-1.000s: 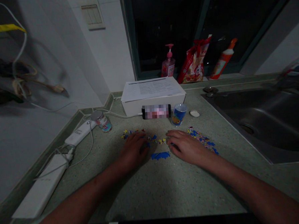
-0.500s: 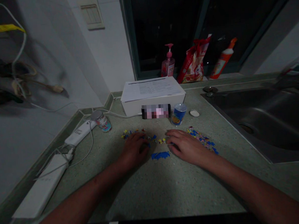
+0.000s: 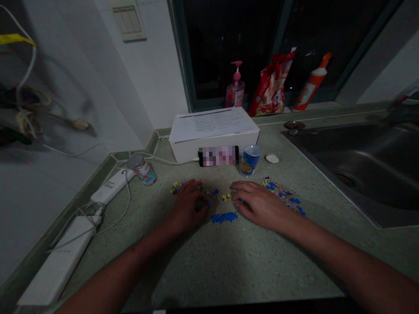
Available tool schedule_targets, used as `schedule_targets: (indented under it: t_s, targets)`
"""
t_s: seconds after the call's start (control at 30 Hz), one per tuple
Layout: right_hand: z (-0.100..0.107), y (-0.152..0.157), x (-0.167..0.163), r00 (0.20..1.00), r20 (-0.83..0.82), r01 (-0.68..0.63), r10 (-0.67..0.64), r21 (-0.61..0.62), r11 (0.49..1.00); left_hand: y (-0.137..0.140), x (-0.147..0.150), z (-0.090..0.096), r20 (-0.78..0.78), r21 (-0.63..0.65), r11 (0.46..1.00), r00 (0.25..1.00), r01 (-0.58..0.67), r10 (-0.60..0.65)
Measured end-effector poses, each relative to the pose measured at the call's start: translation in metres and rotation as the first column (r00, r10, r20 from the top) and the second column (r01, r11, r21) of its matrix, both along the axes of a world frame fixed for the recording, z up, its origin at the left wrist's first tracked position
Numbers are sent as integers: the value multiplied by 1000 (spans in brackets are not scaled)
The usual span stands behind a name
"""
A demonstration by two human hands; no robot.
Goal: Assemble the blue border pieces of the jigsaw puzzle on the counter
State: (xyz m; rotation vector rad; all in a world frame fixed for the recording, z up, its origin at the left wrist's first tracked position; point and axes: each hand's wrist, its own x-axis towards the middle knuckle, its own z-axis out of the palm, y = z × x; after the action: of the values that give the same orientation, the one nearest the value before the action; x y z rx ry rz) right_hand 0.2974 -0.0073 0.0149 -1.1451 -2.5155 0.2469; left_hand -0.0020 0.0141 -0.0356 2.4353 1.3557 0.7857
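Several small jigsaw puzzle pieces lie on the counter between and around my hands. My left hand (image 3: 189, 205) rests over the left pieces, its fingers stretched forward and thumb apart. A bit of blue piece (image 3: 207, 203) shows beside it. My right hand (image 3: 256, 201) lies palm down, fingers extended and slightly bent, with the fingertips beside a yellow piece (image 3: 226, 197). What lies under its fingers is partly hidden. A joined blue strip of puzzle (image 3: 225, 217) sits nearer me, between the hands. To the right spreads a pile of mixed pieces (image 3: 285, 196).
A phone (image 3: 219, 156) with a blurred screen leans against a white box (image 3: 214, 145). Beside it are a blue can (image 3: 250, 160) and a round lid (image 3: 272, 159). A jar (image 3: 143, 170) and white power strips (image 3: 60, 261) lie left; a sink (image 3: 378, 167) is right.
My left hand has shifted slightly forward, its fingers reaching a little farther over the pieces. The right hand has moved barely to the left. The puzzle strip stays in place.
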Motion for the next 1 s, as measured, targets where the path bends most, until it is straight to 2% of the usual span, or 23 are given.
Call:
schedule_targets:
  t_s: [0.5,0.63,0.8,1.0]
  targets:
    - [4,-5,-5,996,-80,-34,32,-23,999,-11,0,14,61,75,986,986,147,-152]
    - [5,-13,-14,991,-124,-57,53,-23,998,-21,7,24,37,147,974,982,175,-183]
    - [2,-21,-27,991,-112,-83,78,-39,996,-33,15,28,84,213,950,964,229,-251]
    - [1,-22,-31,988,-122,-103,95,-64,993,-36,16,30,90,204,943,955,262,-284]
